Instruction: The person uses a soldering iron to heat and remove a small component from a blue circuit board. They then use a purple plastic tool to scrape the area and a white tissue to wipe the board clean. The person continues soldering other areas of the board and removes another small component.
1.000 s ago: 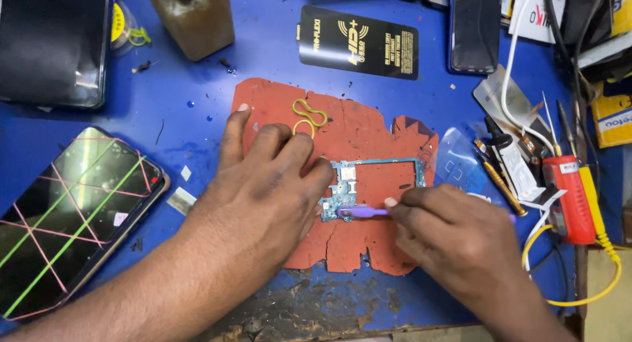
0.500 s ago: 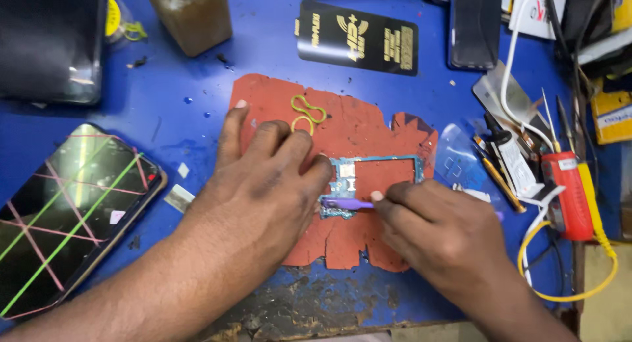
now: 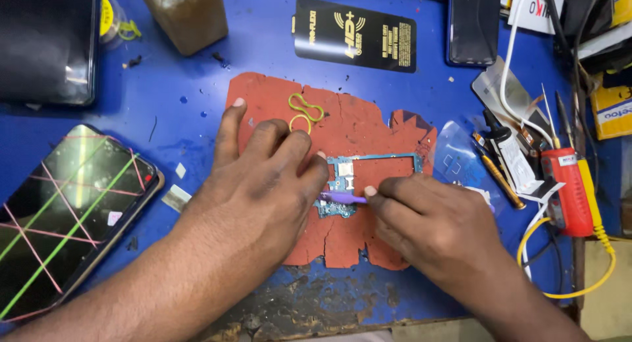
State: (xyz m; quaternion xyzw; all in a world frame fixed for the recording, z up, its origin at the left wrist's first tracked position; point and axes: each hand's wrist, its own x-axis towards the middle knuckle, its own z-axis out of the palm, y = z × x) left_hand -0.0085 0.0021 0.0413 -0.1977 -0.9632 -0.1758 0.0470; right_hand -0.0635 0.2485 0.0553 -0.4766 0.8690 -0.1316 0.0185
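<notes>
Phone repair, mid-job: a bare circuit board [image 3: 359,184] lies on a torn red mat [image 3: 342,128] near the middle of the blue table [image 3: 164,85], a little toward its near edge. The left hand [image 3: 263,184] presses down on the board's left end, fingers bent and bunched over it, index stretched flat on the mat. The right hand [image 3: 434,223] pinches a thin purple tool [image 3: 342,198] between thumb and forefinger, fingers clenched round it. The tool's long axis runs left-right, abt parallel to the table's near edge, tip pointing left into the board's lower-left part, under the left fingers. The board is an L-ish frame, its long arm running left-right too. Judged from this: board is already out of its phone and stripped, w/ work on it under way; whatever is being pried or cleaned can't be made out, and reassembly is all left. A phone w/ a lined, cracked screen [image 3: 66,217] waits at the left edge; yellow rubber bands [image 3: 304,111] sit on the mat's far side; a red soldering tool [image 3: 567,190] and screwdrivers [image 3: 497,164] lie to the right.
</notes>
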